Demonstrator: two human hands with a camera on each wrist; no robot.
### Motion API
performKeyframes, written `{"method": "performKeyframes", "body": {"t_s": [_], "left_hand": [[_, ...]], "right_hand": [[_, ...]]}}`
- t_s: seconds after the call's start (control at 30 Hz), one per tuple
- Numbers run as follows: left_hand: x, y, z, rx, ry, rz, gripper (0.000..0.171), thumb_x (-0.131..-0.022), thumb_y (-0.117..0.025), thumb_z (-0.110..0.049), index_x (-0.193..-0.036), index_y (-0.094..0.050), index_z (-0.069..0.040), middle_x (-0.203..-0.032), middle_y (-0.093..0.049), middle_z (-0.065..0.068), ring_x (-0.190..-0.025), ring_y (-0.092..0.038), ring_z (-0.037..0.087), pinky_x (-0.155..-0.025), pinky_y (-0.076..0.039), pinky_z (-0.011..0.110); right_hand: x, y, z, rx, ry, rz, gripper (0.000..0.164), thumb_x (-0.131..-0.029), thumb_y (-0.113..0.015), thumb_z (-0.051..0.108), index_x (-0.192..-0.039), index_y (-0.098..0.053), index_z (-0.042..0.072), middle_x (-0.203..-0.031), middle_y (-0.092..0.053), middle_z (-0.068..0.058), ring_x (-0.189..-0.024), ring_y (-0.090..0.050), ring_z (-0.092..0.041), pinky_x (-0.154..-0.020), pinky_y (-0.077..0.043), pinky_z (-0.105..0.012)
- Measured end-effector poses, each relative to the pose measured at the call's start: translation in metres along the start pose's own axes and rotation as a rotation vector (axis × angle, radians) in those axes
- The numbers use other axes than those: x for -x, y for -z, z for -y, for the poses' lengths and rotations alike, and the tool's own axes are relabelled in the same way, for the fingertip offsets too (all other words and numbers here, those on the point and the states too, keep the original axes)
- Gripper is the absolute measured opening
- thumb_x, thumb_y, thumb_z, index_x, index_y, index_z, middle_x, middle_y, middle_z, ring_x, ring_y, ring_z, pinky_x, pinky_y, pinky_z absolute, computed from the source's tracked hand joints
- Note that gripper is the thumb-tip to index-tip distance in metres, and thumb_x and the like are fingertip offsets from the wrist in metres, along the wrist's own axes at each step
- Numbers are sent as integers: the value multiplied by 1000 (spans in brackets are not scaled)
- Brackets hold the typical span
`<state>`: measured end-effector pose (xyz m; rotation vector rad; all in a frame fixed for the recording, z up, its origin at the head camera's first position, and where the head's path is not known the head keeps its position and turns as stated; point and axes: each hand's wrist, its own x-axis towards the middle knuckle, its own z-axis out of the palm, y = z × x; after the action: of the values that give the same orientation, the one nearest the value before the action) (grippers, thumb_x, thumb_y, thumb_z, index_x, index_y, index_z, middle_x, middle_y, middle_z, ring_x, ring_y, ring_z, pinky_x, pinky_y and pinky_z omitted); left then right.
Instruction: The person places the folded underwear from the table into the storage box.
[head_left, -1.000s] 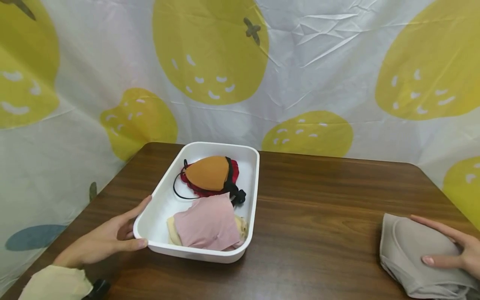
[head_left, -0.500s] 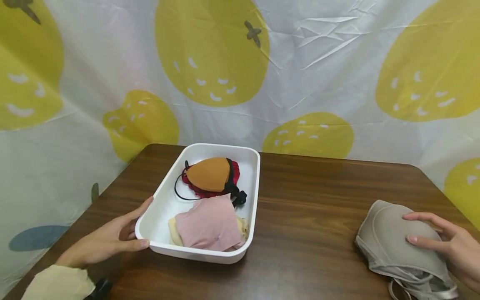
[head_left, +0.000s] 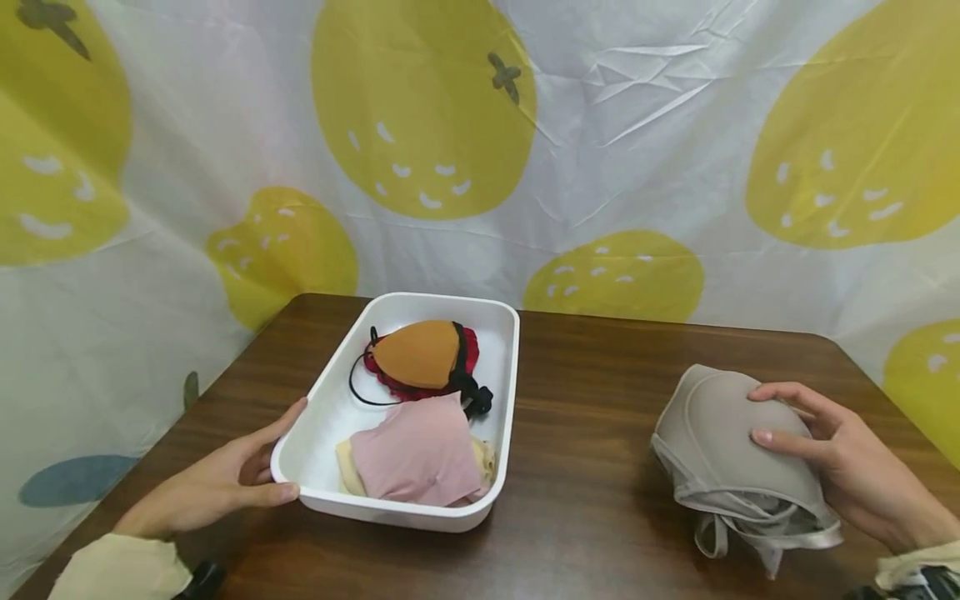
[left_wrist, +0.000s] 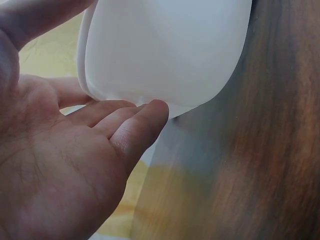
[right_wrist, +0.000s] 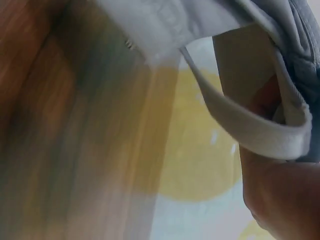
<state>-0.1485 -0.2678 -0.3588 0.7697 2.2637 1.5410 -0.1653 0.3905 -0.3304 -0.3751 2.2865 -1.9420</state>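
Observation:
My right hand (head_left: 847, 467) grips a folded grey bra (head_left: 731, 442) above the right side of the table, its straps hanging below. The right wrist view catches a loose strap (right_wrist: 255, 132) of it close up. At the left, my left hand (head_left: 213, 479) holds the near left corner of a white tray (head_left: 330, 417), thumb at the front and fingers along the side. The left wrist view shows those fingers (left_wrist: 142, 125) against the tray's outer wall. Inside the tray lie an orange cup-shaped garment (head_left: 420, 354) with black trim over red fabric, and a folded pink cloth (head_left: 416, 454) over cream fabric.
The brown wooden table (head_left: 592, 400) runs between the tray and my right hand. Behind it and along the left hangs a white curtain (head_left: 465, 250) printed with yellow fruit.
My right hand has carried the grey bra leftward and up from the table's right edge, and its straps now dangle. My left hand and the tray have stayed in place.

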Motion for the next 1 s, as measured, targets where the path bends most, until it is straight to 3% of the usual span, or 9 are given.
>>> {"method": "performKeyframes", "body": {"t_s": [0.23, 0.6, 1.0], "left_hand": [[0, -1, 0, -9, -3, -6, 94, -98, -62, -5, -160, 8, -5, -163, 19, 29, -132, -39, -15, -99, -44, 8], [0, 3, -1, -51, 23, -18, 96, -97, -64, -7, -161, 6, -9, -165, 15, 29, -130, -39, -17, -98, -44, 7], [-2, 1, 1, -8, 19, 4, 96, -97, -63, -5, -160, 9, -7, -164, 19, 28, -131, -38, -17, -98, -44, 7]], "right_hand": [[-17, -37, 15, -15, 33, 81, 54, -103, -49, 0, -152, -44, 21, -139, -46, 11, -105, -65, -11, -78, -61, -37], [-46, -85, 46, 7, 27, 74, 48, -100, -60, 10, -146, -49, 19, -141, -43, 3, -107, -62, -14, -82, -60, -35], [-78, -122, 71, -120, 65, 113, 43, -98, -64, 8, -139, -55, 18, -144, -41, -2, -112, -60, -16, -86, -59, -32]]}}
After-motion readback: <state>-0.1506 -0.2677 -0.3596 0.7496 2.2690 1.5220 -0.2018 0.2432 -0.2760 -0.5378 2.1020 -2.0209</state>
